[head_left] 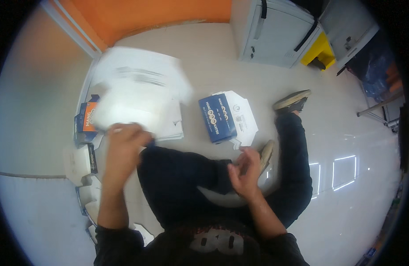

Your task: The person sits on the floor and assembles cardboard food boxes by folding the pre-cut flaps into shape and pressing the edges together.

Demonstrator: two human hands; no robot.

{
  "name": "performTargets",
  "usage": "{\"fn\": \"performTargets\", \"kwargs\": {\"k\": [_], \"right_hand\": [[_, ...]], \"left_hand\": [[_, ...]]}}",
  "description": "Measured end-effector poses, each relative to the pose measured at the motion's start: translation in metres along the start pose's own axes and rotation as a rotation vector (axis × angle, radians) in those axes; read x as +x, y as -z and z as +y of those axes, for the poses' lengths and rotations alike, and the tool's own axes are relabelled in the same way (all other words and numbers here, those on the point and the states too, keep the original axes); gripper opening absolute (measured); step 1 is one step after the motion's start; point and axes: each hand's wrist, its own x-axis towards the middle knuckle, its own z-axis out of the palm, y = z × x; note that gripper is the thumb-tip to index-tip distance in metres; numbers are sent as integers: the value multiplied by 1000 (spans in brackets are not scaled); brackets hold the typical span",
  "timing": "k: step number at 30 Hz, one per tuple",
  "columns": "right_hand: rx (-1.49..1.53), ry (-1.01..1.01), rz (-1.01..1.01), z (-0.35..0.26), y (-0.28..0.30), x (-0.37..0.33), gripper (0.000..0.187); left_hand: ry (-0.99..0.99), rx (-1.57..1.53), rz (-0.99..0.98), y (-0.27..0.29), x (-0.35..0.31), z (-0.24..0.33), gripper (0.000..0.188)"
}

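Note:
At the left, my left hand (124, 144) is closed on the near edge of a white cardboard sheet (133, 104), smeared by motion. Beneath that sheet lies a stack of flat white cardboard (175, 131) on the floor. My right hand (246, 173) hangs above my lap with fingers loosely bent and apart, holding nothing. Just beyond it, several flat carton blanks (218, 119) lie on the floor, blue printed panels at the left and white flaps at the right.
Blue, orange and white cartons (85, 117) stand along the left wall, with open white ones (80, 162) nearer me. My legs (293, 155) rest on the glossy floor. Grey metal cabinets (275, 35) and a yellow stool (319, 51) stand at the far right.

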Motion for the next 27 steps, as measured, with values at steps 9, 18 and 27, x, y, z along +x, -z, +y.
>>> {"fn": "performTargets", "kwargs": {"k": [9, 18, 27], "right_hand": [[-3, 85, -166, -26, 49, 21, 27], [37, -423, 19, 91, 61, 50, 23], [416, -694, -199, 135, -23, 60, 36]], "left_hand": [[-717, -338, 98, -56, 96, 147, 14], [107, -652, 399, -209, 118, 95, 45], [289, -685, 317, -283, 106, 77, 61]]}}
